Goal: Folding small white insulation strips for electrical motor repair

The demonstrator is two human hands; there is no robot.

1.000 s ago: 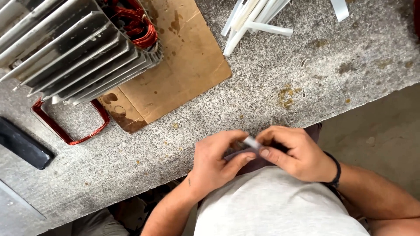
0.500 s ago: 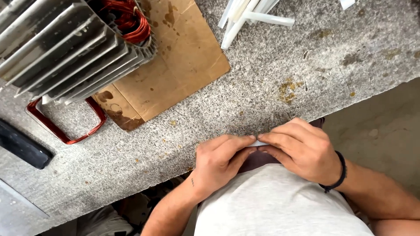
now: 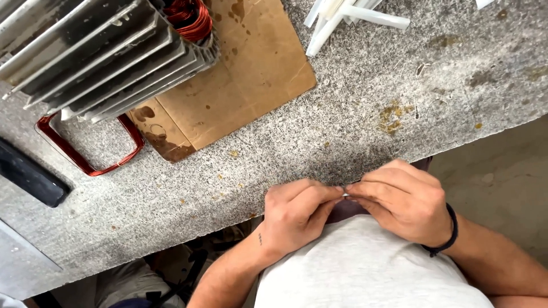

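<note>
Fingers of both my hands pinch a small white strip at the table's near edge; work unfinished, more strips wait.

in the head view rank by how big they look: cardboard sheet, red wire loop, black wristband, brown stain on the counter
1. cardboard sheet
2. red wire loop
3. black wristband, though it sits nearer the camera, so this place is unsure
4. brown stain
</note>
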